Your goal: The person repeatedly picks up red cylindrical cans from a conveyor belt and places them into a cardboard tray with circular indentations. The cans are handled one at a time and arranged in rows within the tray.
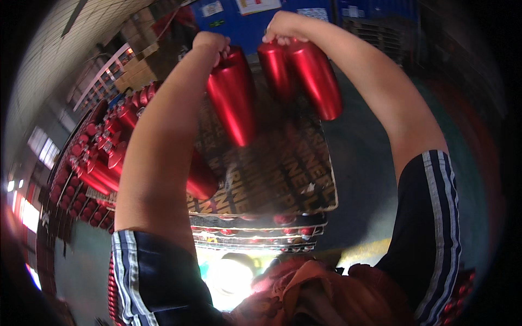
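Both my arms reach out over a printed cardboard sheet (272,185). My left hand (212,44) is closed at the upper end of a glossy red metal cylinder (231,95), which hangs or stands over the sheet; its fingers are partly hidden. To the right, my right hand (284,28) has its fingers curled down at the tops of two more red cylinders, a narrower-looking one (276,68) and a longer one (315,81). Another red cylinder (202,176) shows beside my left forearm, which covers part of it. Whether the held cylinders touch the sheet, I cannot tell.
Under the cardboard is a stack of layers (261,231) with red round ends showing. On the left stands a rack (73,201) packed with several red cylinders. Cardboard boxes (136,73) lie at the far left. A blue wall (247,22) and pallets (375,41) are behind.
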